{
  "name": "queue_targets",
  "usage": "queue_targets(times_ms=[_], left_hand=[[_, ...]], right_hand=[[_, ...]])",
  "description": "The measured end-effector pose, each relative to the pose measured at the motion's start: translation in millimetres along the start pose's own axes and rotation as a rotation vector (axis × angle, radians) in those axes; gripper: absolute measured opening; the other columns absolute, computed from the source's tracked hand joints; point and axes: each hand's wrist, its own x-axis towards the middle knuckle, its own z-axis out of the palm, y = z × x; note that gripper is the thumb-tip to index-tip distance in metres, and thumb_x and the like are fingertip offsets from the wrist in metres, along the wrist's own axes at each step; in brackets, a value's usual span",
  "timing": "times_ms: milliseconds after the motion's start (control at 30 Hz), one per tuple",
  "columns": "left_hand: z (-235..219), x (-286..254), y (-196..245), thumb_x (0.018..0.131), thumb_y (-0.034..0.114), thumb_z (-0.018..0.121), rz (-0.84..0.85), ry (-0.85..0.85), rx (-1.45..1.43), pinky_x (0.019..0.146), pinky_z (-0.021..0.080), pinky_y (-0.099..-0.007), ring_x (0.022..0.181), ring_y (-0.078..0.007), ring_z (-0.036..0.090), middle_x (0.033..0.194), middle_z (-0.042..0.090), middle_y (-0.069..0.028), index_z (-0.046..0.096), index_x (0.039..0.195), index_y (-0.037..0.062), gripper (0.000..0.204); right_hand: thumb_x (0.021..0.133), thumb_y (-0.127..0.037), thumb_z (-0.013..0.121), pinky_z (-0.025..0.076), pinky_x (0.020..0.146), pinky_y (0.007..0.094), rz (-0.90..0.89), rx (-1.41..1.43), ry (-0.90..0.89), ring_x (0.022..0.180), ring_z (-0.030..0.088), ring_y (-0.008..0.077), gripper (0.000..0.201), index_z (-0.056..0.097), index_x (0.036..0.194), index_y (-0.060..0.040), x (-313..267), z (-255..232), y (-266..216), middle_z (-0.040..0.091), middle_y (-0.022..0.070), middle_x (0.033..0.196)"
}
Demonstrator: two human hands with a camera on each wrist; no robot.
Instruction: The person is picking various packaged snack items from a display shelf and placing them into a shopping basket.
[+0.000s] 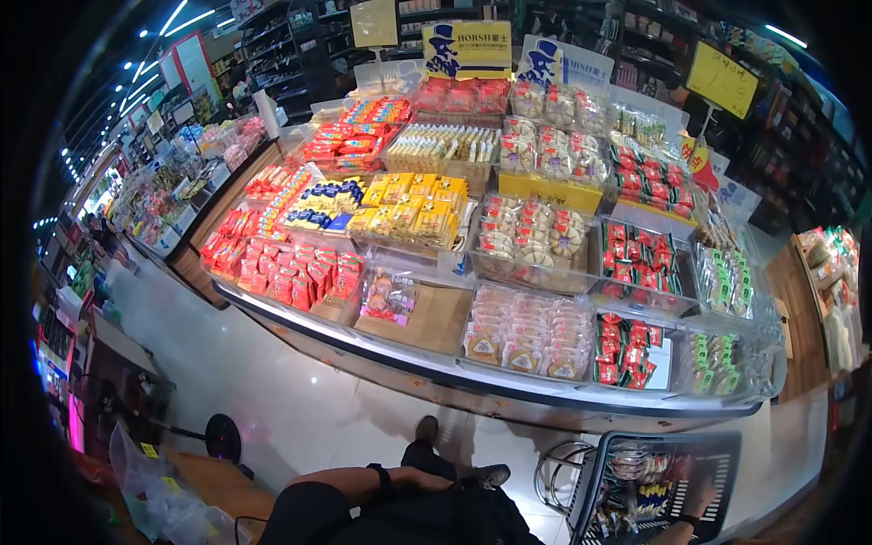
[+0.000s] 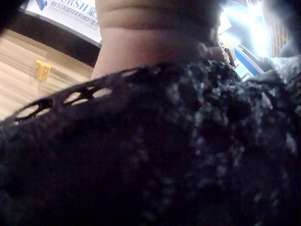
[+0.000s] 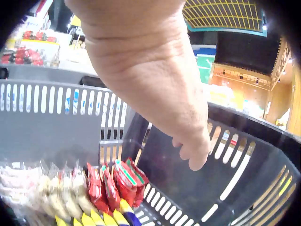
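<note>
Right hand (image 1: 698, 498) inside basket (image 3: 47, 136), beside the packs (image 3: 124, 183).
Left hand (image 1: 423, 479) against dark clothing; can't tell either hand's grip. Packs lie in basket. I read a reach-in; next move needs wall clearance.

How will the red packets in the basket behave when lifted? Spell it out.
The red packets look light, being small beside the basket. Their creased wrappers would probably crinkle and flex. They lean together, so lifting one may let its neighbours tip.
</note>
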Motion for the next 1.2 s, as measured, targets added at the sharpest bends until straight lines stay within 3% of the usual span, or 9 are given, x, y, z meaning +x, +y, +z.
queue_targets(times_ms=[233, 300, 467, 600, 767, 800, 933, 1000, 1200], left_hand=[[-26, -3, -53, 0.103, 0.033, 0.032, 0.101, -0.008, -0.116, 0.109, 0.029, -0.0316, 0.127, -0.0168, 0.042, 0.140, 0.047, -0.0066, 0.045, 0.138, 0.0035, 0.048], [-35, -1, -82, 0.102, 0.031, 0.033, 0.158, -0.001, -0.177, 0.109, 0.030, -0.0317, 0.127, -0.0171, 0.043, 0.140, 0.048, -0.0070, 0.047, 0.137, 0.0028, 0.047], [-57, -18, -179, 0.102, 0.027, 0.037, 0.374, 0.026, -0.434, 0.108, 0.032, -0.0321, 0.125, -0.0178, 0.044, 0.138, 0.051, -0.0080, 0.050, 0.134, 0.0011, 0.043], [-63, -129, -125, 0.101, 0.030, 0.035, 0.258, 0.001, 0.046, 0.108, 0.031, -0.0326, 0.124, -0.0192, 0.044, 0.135, 0.051, -0.0097, 0.051, 0.130, 0.0006, 0.045], [-94, -158, -199, 0.101, 0.036, 0.036, 0.300, 0.200, 0.276, 0.106, 0.032, -0.0334, 0.125, -0.0215, 0.045, 0.135, 0.051, -0.0119, 0.051, 0.130, 0.0023, 0.047], [-101, -174, -197, 0.100, 0.038, 0.037, 0.320, 0.212, 0.288, 0.106, 0.032, -0.0327, 0.125, -0.0215, 0.045, 0.135, 0.051, -0.0118, 0.050, 0.131, 0.0023, 0.049], [-111, -245, -153, 0.098, 0.042, 0.045, 0.283, 0.392, 0.090, 0.101, 0.035, -0.0302, 0.116, -0.0191, 0.047, 0.122, 0.054, -0.0085, 0.053, 0.124, 0.0027, 0.048], [-116, -259, -142, 0.095, 0.038, 0.053, 0.221, 0.569, -0.144, 0.092, 0.039, -0.0292, 0.101, -0.0145, 0.051, 0.100, 0.058, -0.0027, 0.060, 0.110, 0.0038, 0.038], [-163, -307, -87, 0.094, 0.031, 0.058, 0.551, 0.749, -0.340, 0.090, 0.045, -0.0302, 0.097, -0.0148, 0.057, 0.105, 0.063, -0.0054, 0.059, 0.117, 0.0028, 0.037]], right_hand=[[0.096, -0.027, 0.051, 0.044, 0.086, 0.0336, -0.105, 0.757, 0.327, 0.095, 0.053, 0.0193, 0.040, 0.054, 0.118, 0.0065, -13, -68, -37, 0.057, 0.0114, 0.108], [0.094, -0.027, 0.057, 0.043, 0.082, 0.0308, -0.200, 0.889, 0.447, 0.088, 0.050, 0.0157, 0.040, 0.053, 0.115, 0.0070, -72, -126, -150, 0.056, 0.0080, 0.101], [0.094, -0.020, 0.055, 0.040, 0.094, 0.0308, -0.262, 0.947, 0.384, 0.101, 0.053, 0.0177, 0.039, 0.052, 0.123, 0.0054, -159, -183, -307, 0.057, 0.0102, 0.111], [0.092, -0.011, 0.054, 0.039, 0.095, 0.0310, -0.392, 0.908, 0.369, 0.102, 0.054, 0.0177, 0.030, 0.057, 0.118, 0.0037, -213, -170, -439, 0.060, 0.0082, 0.108], [0.088, -0.009, 0.059, 0.046, 0.088, 0.0294, -0.475, 1.060, -0.177, 0.095, 0.058, 0.0147, 0.022, 0.061, 0.108, -0.0016, -308, -86, -592, 0.061, 0.0038, 0.098], [0.088, -0.009, 0.059, 0.047, 0.086, 0.0299, -0.611, 1.008, -0.296, 0.095, 0.058, 0.0140, 0.018, 0.062, 0.105, -0.0023, -316, -48, -602, 0.061, 0.0027, 0.098], [0.088, -0.009, 0.064, 0.047, 0.082, 0.0257, -0.425, 1.175, -0.844, 0.089, 0.057, 0.0097, 0.019, 0.062, 0.106, -0.0022, -393, 60, -649, 0.062, 0.0017, 0.097], [0.090, -0.010, 0.063, 0.048, 0.082, 0.0258, -0.389, 1.199, -0.960, 0.090, 0.059, 0.0103, 0.020, 0.061, 0.109, -0.0025, -413, 62, -673, 0.063, 0.0029, 0.098], [0.092, -0.015, 0.063, 0.048, 0.080, 0.0252, -0.483, 1.131, -0.834, 0.090, 0.058, 0.0093, 0.030, 0.056, 0.118, -0.0027, -345, 58, -714, 0.063, 0.0018, 0.097]])
